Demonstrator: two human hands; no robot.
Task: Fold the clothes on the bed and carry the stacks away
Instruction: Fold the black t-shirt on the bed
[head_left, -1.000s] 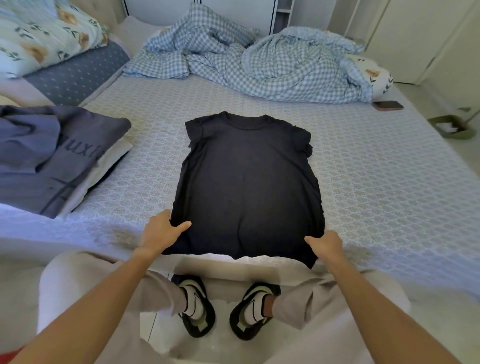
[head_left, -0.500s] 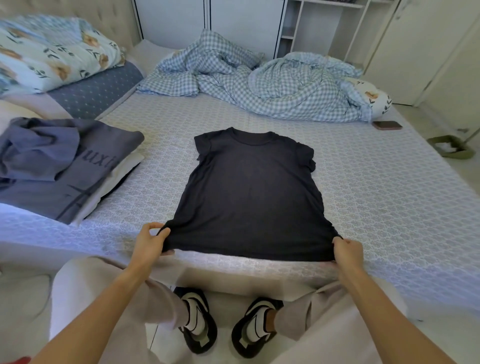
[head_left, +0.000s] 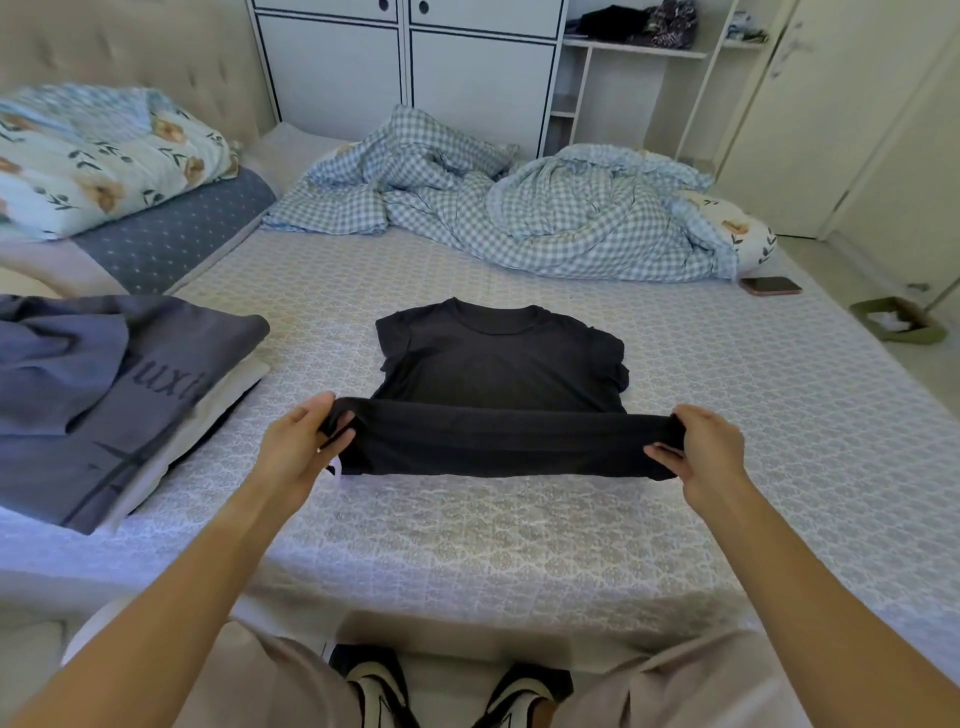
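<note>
Two hands pinch hem corners of black T-shirt (head_left: 498, 358): left hand (head_left: 298, 447), right hand (head_left: 701, 449). Advice: carry hem level toward collar, edges aligned, cloth taut, then smooth.

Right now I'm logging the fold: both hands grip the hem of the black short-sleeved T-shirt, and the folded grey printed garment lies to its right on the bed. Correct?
One thing is wrong: the folded grey printed garment lies to the left of the black short-sleeved T-shirt, not the right, as the head view shows. The left hand and right hand do grip its hem on the bed.
</note>
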